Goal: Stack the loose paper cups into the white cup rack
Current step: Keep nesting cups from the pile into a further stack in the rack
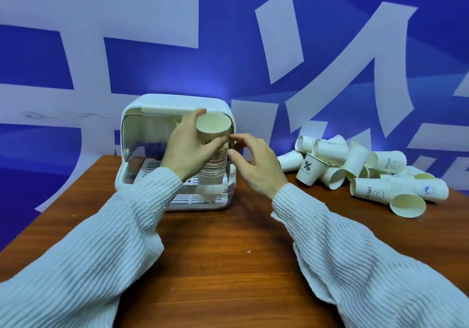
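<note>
A tall stack of nested paper cups (pixel 213 160) stands at the front right of the white cup rack (pixel 175 150), its foot down on the rack's slatted tray and its open mouth tipped toward the camera. The left hand (pixel 189 145) is wrapped around the upper part of the stack – thumb across the near side, fingers round the back by the top cup's rim. The right hand (pixel 253 163) is just beside the stack on its right, fingers spread and loose, fingertips at or almost at the cups; whether they actually touch I cannot tell. Both arms wear pale ribbed sleeves. The rack sits on a wooden table (pixel 228 264) with its clear cover lifted. Well to the right lies the heap of loose cups (pixel 360 165) – most on their sides, some printed, one mouth-up near the table edge
</note>
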`<state>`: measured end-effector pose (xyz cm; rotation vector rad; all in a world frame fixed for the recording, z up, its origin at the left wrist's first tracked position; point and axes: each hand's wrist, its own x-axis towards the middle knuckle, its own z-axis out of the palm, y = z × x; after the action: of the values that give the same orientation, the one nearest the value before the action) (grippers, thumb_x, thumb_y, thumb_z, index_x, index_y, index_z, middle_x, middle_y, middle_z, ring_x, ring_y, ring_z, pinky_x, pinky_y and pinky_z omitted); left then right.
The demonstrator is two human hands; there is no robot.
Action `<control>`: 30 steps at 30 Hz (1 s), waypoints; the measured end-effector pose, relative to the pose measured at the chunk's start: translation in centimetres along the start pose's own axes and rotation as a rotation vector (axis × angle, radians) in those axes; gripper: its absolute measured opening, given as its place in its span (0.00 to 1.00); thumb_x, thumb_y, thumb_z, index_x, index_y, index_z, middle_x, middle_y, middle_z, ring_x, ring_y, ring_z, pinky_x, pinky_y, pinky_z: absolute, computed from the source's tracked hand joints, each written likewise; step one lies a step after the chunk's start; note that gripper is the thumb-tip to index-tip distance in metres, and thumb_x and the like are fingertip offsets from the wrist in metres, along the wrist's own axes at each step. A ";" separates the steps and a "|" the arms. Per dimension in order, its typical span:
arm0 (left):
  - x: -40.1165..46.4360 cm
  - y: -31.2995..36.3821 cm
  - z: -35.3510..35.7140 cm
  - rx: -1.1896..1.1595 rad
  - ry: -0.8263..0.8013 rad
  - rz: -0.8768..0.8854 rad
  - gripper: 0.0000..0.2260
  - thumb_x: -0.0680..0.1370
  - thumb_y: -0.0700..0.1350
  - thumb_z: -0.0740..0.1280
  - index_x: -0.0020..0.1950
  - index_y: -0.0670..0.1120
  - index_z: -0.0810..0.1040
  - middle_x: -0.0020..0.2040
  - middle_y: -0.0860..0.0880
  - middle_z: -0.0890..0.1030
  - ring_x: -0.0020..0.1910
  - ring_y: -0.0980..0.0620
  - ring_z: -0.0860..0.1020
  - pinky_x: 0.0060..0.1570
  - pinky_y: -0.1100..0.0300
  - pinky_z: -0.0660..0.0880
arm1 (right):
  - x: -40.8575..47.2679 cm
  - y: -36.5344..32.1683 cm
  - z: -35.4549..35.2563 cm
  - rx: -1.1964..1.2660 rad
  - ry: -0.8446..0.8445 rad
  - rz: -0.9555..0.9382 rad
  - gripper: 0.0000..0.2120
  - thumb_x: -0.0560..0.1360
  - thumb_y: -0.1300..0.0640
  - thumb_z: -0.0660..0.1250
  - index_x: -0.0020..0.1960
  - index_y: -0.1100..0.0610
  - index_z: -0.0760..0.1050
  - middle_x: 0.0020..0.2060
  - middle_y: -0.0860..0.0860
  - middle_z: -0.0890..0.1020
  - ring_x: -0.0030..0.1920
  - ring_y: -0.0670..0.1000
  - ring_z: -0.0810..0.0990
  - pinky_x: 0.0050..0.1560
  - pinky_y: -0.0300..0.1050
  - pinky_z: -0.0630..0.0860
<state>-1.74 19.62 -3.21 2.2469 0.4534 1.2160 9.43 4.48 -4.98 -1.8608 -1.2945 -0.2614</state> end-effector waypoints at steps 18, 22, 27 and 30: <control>-7.4 1.3 4.7 0.183 0.089 0.429 0.18 0.76 0.50 0.69 0.63 0.45 0.80 0.65 0.46 0.78 0.71 0.42 0.70 0.70 0.43 0.67 | -5.3 5.7 -2.3 0.064 0.040 0.244 0.12 0.81 0.49 0.67 0.64 0.46 0.79 0.54 0.39 0.81 0.55 0.31 0.75 0.55 0.32 0.70; -8.9 3.0 8.8 0.045 -0.145 0.411 0.17 0.77 0.52 0.67 0.64 0.47 0.79 0.64 0.49 0.77 0.67 0.46 0.73 0.67 0.45 0.70 | -7.2 8.0 -4.3 0.034 0.080 0.340 0.12 0.80 0.51 0.67 0.63 0.47 0.80 0.58 0.41 0.82 0.58 0.39 0.77 0.60 0.40 0.74; -9.8 6.2 13.5 -0.067 -0.344 0.292 0.17 0.79 0.52 0.68 0.66 0.51 0.77 0.65 0.54 0.75 0.67 0.54 0.70 0.67 0.49 0.72 | -10.1 12.1 -8.6 -0.001 0.249 0.562 0.11 0.79 0.52 0.67 0.61 0.47 0.81 0.55 0.42 0.83 0.56 0.42 0.80 0.60 0.44 0.76; -10.6 7.4 15.5 -0.131 -0.405 0.257 0.16 0.80 0.53 0.67 0.67 0.53 0.75 0.66 0.57 0.73 0.66 0.58 0.69 0.62 0.52 0.75 | -11.5 14.8 -11.4 -0.045 0.447 0.712 0.12 0.79 0.53 0.66 0.61 0.48 0.80 0.55 0.46 0.83 0.54 0.46 0.80 0.60 0.49 0.78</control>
<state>5.87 3.58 -12.73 2.4050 -0.0706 0.8414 20.05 -13.34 -12.11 -2.0237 -0.2933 -0.2964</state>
